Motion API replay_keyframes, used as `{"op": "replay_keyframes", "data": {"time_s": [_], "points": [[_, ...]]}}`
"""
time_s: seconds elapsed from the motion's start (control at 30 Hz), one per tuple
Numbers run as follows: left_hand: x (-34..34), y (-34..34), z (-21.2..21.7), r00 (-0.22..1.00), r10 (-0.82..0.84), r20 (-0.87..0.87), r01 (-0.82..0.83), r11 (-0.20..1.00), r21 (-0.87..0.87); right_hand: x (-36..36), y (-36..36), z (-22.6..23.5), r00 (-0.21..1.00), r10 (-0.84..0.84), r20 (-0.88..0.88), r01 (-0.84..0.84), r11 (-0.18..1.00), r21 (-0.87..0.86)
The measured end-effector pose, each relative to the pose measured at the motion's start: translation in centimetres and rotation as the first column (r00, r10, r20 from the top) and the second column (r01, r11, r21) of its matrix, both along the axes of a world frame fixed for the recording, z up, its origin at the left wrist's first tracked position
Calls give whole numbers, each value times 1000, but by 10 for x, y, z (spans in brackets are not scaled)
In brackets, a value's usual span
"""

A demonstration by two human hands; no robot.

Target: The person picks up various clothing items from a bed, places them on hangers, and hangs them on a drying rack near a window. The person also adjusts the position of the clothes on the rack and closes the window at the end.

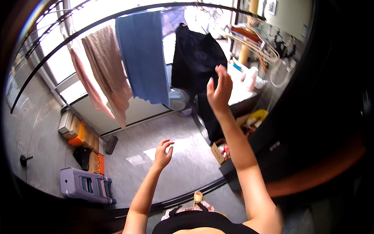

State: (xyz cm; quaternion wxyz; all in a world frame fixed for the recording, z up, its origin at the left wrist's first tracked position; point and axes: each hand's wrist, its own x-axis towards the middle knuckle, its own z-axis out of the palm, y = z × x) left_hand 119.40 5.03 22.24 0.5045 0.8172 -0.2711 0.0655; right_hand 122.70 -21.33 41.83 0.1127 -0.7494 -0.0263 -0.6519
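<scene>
My right hand [221, 89] is raised in front of the right edge of a black garment [196, 54] that hangs from a dark rail [144, 6]. Its fingers are stretched up with the thumb apart, and it holds nothing; whether it touches the cloth I cannot tell. Lower and further left, my left hand [163, 155] is held over the grey floor, fingers loosely bent and apart, with nothing in it. Left of the black garment hang a blue cloth [142, 56], a beige cloth [104, 58] and a pink cloth [87, 80].
Several hangers [255, 46] hang at the upper right, above a white surface with bottles [251, 78]. An open cardboard box [218, 153] stands below. Stacked boxes [80, 134] and a purple plastic storage unit [80, 183] line the left side. A door track crosses the floor before me.
</scene>
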Motion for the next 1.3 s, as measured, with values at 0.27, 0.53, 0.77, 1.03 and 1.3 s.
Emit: {"op": "replay_keyframes", "data": {"time_s": [0.27,0.53,0.77,1.03,1.3], "points": [[-94,-29,-64,905,-396,-153,402,916,6,-210,81,-267,835,33,-549,251,866,433],[-239,-53,-110,579,-745,-330,808,579,110,-461,152,-410,669,28,-743,707,285,647],[-403,-78,-128,197,-914,-355,975,143,172,-649,212,-433,665,-131,-735,715,-169,678],[-642,-55,-153,-217,-906,-363,958,-269,99,-877,329,-428,565,-314,-763,579,-509,637],[-821,-25,-168,-427,-798,-425,875,-484,30,-1059,412,-453,410,-478,-777,454,-632,628]]}}
